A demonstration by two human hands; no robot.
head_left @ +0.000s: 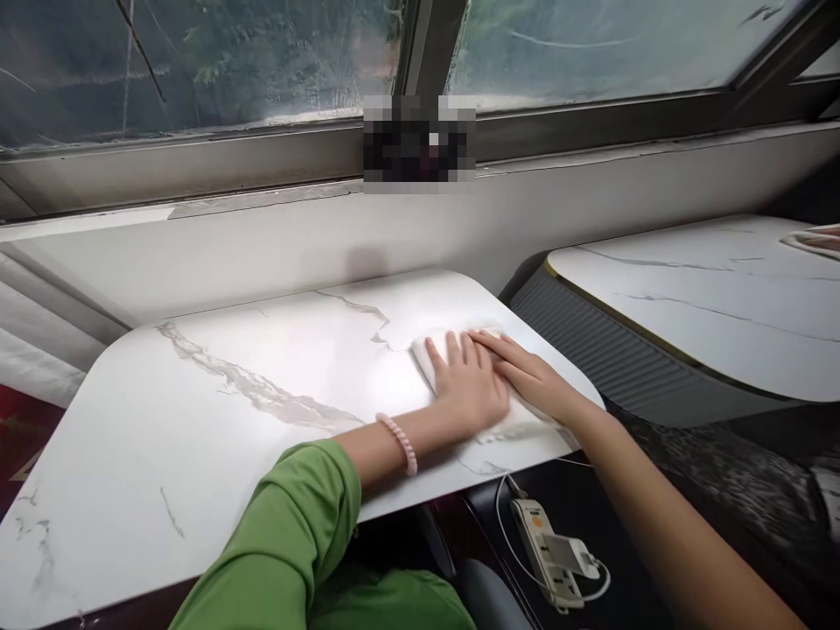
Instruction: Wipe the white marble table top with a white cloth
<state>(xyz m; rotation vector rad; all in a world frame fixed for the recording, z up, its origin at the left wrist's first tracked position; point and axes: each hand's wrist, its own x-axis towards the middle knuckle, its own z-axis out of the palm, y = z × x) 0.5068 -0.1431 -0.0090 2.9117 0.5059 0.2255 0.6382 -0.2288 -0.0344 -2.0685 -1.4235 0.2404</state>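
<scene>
White table [197, 472] by window [276, 61]. Cloth [423, 360] on right end, under left hand [472, 394], flat and spread, and right hand [531, 376], fingers straight. Looks soft, light; best held by edge.

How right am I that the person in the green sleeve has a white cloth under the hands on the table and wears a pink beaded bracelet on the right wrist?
Not quite: the head view shows the pink beaded bracelet on the left wrist. The white cloth is indeed under the hands on the table.
</scene>
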